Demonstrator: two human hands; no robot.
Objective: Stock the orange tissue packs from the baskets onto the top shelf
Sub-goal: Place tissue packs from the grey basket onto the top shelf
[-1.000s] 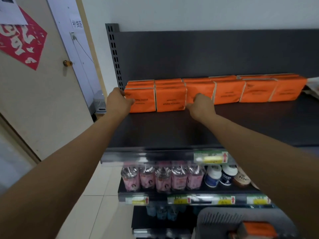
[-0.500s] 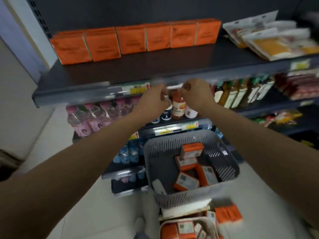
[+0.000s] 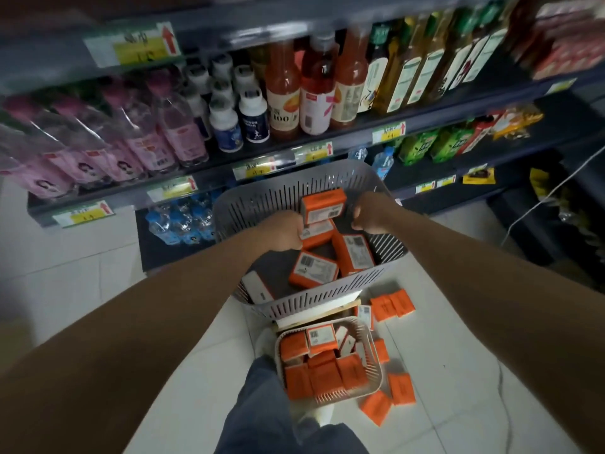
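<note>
Packs in grey basket: five rectangular orange tissue packs (image 3: 314, 270) lie in the grey slotted plastic basket (image 3: 327, 298). Two are stacked at its middle, one is toward its right wall, one is by its near wall, and one white-sided pack is in its near left corner.
Packs in white basket: at least seven, jumbled in the white slotted plastic basket (image 3: 376, 365) below the grey basket's near wall.
Loose packs: about six loose orange packs (image 3: 401, 389) on the white tiled floor (image 3: 458, 371), along the white basket's right side.
Left hand: the left hand (image 3: 281, 232) is inside the grey basket, fingers curled against the left end of the stacked pair. Whether it grips cannot be told.
Right hand: the right hand (image 3: 373, 217) is clenched just beside the upper pack's right end, with nothing in it.
Top shelf: only the blurred front edge of the dark metal top shelf (image 3: 229, 26) shows.
Shelf below: three orange-red drink bottles (image 3: 283, 93).
Change: half a second ago both hands were raised before the top shelf's front edge, and now they are down in the grey basket. The row of six packs on the top shelf has left the view. The grey basket's five packs lie as before.
</note>
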